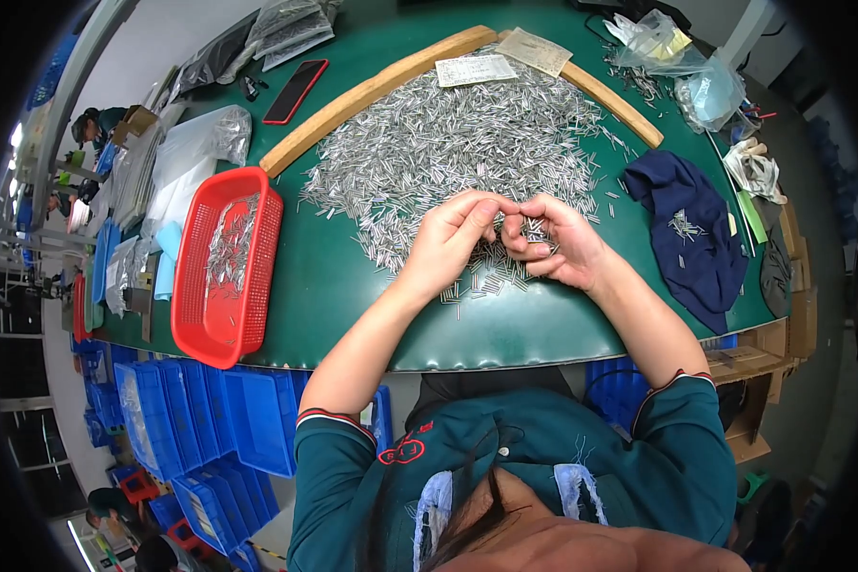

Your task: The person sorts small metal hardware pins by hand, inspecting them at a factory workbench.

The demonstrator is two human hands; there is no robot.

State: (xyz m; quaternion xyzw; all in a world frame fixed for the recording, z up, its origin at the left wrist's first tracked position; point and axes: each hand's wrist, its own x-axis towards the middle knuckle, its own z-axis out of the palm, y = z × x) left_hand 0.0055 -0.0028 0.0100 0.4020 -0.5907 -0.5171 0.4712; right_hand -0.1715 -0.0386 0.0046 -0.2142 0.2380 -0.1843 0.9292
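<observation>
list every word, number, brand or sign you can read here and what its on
White rectangular paper slip at the far edge of the heap of small silver metal pins: printing too small and blurred to read.
Beige rectangular paper slip beside it: faint marks, also too blurred to read.
Dark green short-sleeved shirt: red stitched-looking emblem on the chest, with small lettering, left unquoted.

Nearside passage over green tabletop (505, 334), red basket (269, 248) in the way leftward.
</observation>
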